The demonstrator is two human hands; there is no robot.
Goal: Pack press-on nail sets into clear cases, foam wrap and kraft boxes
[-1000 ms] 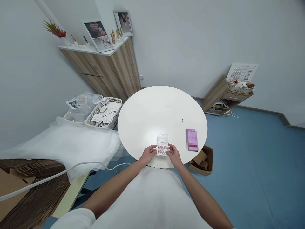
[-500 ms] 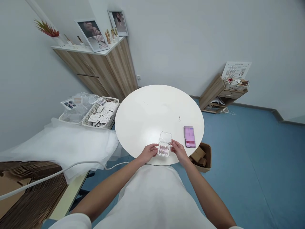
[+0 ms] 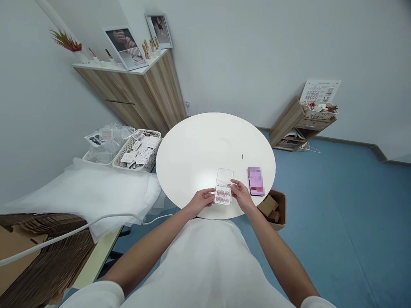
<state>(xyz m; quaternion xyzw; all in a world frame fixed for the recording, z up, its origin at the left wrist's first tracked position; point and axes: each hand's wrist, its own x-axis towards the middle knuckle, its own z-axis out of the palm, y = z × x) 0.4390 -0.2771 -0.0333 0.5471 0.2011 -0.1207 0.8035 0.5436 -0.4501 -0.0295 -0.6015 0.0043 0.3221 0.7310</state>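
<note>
A small clear plastic case [image 3: 223,195] with its lid [image 3: 225,176] raised is held over the near part of the round white table [image 3: 192,149]. Two rows of shiny pinkish press-on nails [image 3: 222,196] lie inside it. My left hand [image 3: 202,201] grips the case's left side between thumb and fingers. On the other side, my right hand [image 3: 240,194] holds the right edge near the hinge, fingers closed. A phone [image 3: 256,181] with a lilac, blurred-out screen lies on the table to the right of my right hand.
Baskets of cards [image 3: 141,152] and plastic packaging [image 3: 104,145] stand left of the table. White sheeting [image 3: 112,192] and stacked cardboard [image 3: 41,261] are nearer. A cardboard box [image 3: 274,209] sits on the floor at right. A wooden cabinet [image 3: 135,94] and small shelf unit [image 3: 298,124] stand behind.
The case with the nails has shifted slightly up and to the right in view, both hands staying on it. Its lid remains raised. The whole view has moved a little.
</note>
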